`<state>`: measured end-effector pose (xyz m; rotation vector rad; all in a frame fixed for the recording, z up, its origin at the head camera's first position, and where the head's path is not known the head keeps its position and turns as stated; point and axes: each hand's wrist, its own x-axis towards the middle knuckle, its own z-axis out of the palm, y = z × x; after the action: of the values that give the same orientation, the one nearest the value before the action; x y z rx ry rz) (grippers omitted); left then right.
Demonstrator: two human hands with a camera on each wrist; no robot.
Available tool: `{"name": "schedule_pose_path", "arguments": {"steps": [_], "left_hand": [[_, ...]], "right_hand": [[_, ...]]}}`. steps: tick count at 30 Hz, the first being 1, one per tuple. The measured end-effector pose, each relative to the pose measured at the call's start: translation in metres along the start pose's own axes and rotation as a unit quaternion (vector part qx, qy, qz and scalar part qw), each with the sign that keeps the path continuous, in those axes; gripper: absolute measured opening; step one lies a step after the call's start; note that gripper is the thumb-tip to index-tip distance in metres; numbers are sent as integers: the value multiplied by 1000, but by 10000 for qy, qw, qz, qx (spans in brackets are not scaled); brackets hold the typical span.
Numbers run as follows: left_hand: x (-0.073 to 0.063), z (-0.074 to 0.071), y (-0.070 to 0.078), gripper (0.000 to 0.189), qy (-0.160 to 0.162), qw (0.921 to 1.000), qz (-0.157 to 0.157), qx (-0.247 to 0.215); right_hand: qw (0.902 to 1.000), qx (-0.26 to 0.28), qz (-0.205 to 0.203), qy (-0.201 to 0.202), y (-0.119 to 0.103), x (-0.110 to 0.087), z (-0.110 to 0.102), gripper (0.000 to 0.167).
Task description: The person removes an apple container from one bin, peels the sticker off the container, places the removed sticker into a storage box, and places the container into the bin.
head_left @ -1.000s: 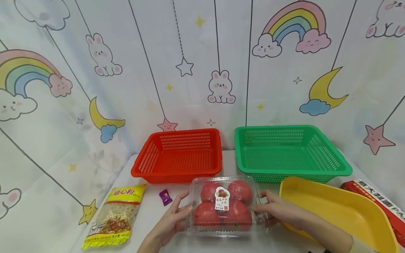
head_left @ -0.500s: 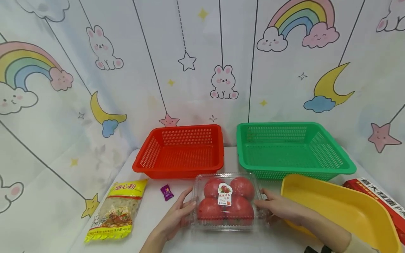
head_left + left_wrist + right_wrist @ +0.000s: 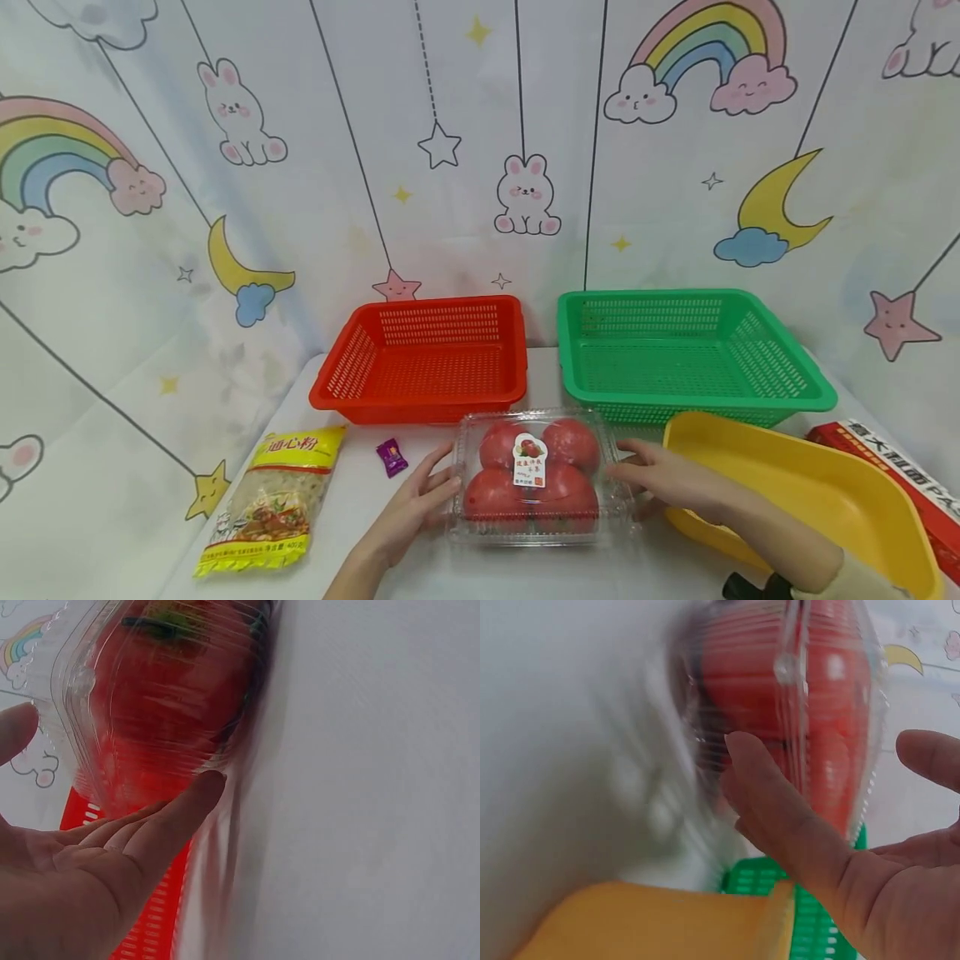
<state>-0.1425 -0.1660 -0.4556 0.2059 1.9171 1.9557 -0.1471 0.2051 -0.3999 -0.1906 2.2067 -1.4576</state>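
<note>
A clear plastic clamshell box (image 3: 540, 534) of several large red tomatoes (image 3: 567, 492) sits on the white table, a white label (image 3: 530, 461) on its lid. At its left side is my left hand (image 3: 405, 517), fingers extended and thumb held apart; in the left wrist view a fingertip (image 3: 211, 784) is right at the lower edge of the box. My right hand (image 3: 667, 477) is on the opposite side. Its extended fingers (image 3: 780, 802) lie along the box wall in the right wrist view, with the thumb (image 3: 930, 754) standing away from the lid.
Behind the box stand a red basket (image 3: 420, 412) and a green basket (image 3: 697, 408). A yellow bin (image 3: 795, 483) is close under my right forearm, with a red box (image 3: 892, 467) beyond it. To the left lie a macaroni bag (image 3: 273, 500) and a purple wrapped sweet (image 3: 392, 457).
The head view has shifted slightly. My right thumb and fingers have eased a little away from the clamshell box's side; the box stays in about the same place.
</note>
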Motion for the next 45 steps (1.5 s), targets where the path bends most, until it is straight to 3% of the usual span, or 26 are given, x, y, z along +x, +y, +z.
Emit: {"name": "schedule_pose_path", "arguments": {"steps": [6,11,16,24,29,34,37,42,45], "left_hand": [[1,-6,1,64,349,9990,148,240],[4,-6,3,59,717,9941,631,516],[4,-3,6,51,1112,9844,1042,882],[7,4,10,42,1659,9568,1671,1705],[9,6,11,38,1786,9402,2089,2012],[13,8,17,38,1818,9148,2639,2459],[16,10,23,40,1786,9022,2815,2736],[22,12,26,42,1589,8919,2989,3000],[24,14,23,43,1467,8926,2904,3120]], "right_hand": [[9992,113,-343,-153,-4,-1,-10,72],[9988,26,-490,-46,-10,-2,-17,67],[9983,-120,-562,102,-14,-2,-19,65],[9956,-359,-775,380,-17,1,-21,58],[9937,-354,-948,488,-19,2,-22,55],[9865,-615,-1300,783,-23,4,-23,48],[9801,-939,-1435,996,-25,5,-23,44],[9748,-1349,-1419,1066,-21,10,-18,41],[9695,-1569,-1477,1166,-21,13,-10,41]]}}
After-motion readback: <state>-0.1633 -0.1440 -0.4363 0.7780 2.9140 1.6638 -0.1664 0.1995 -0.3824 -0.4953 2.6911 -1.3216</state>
